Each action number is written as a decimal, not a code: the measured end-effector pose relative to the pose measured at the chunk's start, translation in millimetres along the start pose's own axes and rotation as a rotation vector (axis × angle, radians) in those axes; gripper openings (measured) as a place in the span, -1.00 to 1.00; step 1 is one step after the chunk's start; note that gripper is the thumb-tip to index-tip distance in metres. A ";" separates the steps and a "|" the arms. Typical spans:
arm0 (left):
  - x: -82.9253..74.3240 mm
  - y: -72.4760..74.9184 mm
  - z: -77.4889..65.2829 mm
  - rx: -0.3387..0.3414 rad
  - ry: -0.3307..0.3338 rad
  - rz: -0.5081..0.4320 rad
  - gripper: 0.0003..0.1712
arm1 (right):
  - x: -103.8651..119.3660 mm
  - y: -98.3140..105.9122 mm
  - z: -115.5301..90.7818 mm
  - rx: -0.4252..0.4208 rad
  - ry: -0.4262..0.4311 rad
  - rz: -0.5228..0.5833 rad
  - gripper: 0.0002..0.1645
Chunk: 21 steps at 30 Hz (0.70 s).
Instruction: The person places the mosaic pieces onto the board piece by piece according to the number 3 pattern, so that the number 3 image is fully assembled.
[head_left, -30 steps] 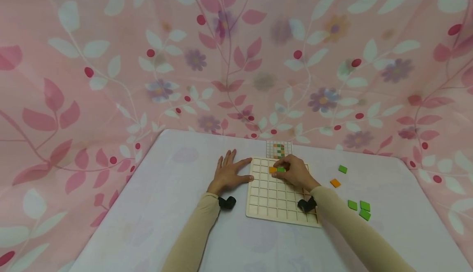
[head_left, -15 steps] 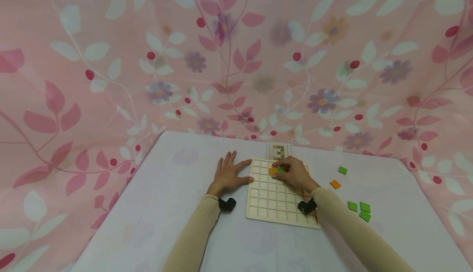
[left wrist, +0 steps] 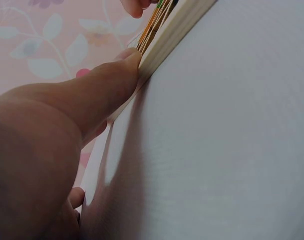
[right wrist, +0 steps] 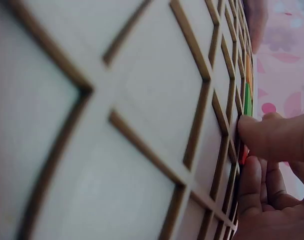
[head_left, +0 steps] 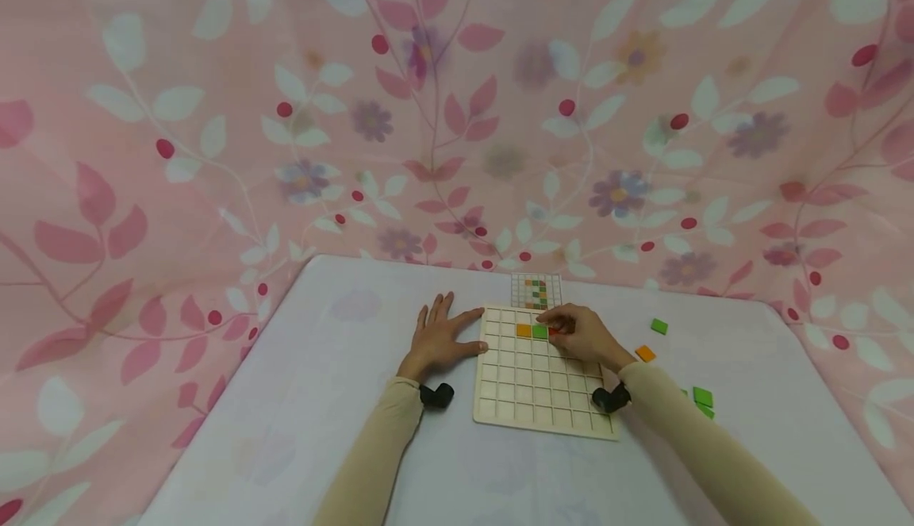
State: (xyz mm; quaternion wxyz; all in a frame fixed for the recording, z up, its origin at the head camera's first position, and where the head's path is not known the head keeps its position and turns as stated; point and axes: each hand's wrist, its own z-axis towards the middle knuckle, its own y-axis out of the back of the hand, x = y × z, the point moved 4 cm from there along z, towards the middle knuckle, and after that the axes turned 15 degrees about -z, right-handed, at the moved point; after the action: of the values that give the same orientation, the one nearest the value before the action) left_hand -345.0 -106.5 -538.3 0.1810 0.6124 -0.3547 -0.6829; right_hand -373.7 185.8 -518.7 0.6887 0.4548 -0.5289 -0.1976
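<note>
On the table lies a pale wooden grid board [head_left: 531, 387]. An orange tile [head_left: 524, 330] and a green tile [head_left: 540, 332] sit side by side in its second row from the back. Right of them is a red tile [right wrist: 244, 155], partly hidden by my right hand [head_left: 581, 335], whose thumb and fingers pinch at it. My left hand [head_left: 437, 341] has its fingers spread beside the board, with thumb and index finger touching its left edge. The left wrist view shows the thumb [left wrist: 112, 80] against the board's side wall.
A small printed grid card [head_left: 527, 291] with a coloured pattern lies behind the board. To the right are a green tile [head_left: 659, 326], another orange tile [head_left: 646, 354] and several more green tiles [head_left: 703, 397], partly behind the right sleeve. A floral curtain [head_left: 457, 113] hangs behind the table.
My right hand has shifted a little right, from over the green tile to the red one, uncovering the green tile. My left hand stays at the board's edge.
</note>
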 end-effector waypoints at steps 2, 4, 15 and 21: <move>-0.3 0.0 0.0 0.002 -0.003 -0.001 -0.17 | 0.6 -0.6 -0.1 -0.003 -0.007 -0.004 -0.60; -0.8 0.2 -0.1 -0.001 -0.007 0.000 -0.17 | 1.2 -0.7 0.0 -0.008 -0.002 -0.005 -0.61; -1.1 -3.2 0.9 0.006 -0.014 0.005 -0.17 | -13.9 38.1 -23.2 -0.100 -0.041 -0.035 -0.65; 1.6 -0.4 1.0 0.005 -0.007 -0.012 -0.16 | -30.7 70.4 -49.0 -0.069 -0.080 -0.154 -0.64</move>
State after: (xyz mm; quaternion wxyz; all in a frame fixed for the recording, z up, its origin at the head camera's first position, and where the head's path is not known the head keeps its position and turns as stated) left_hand -346.1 -107.0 -539.7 0.1740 0.6125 -0.3534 -0.6854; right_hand -355.0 265.2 -478.0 0.6651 0.4619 -0.5124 -0.2858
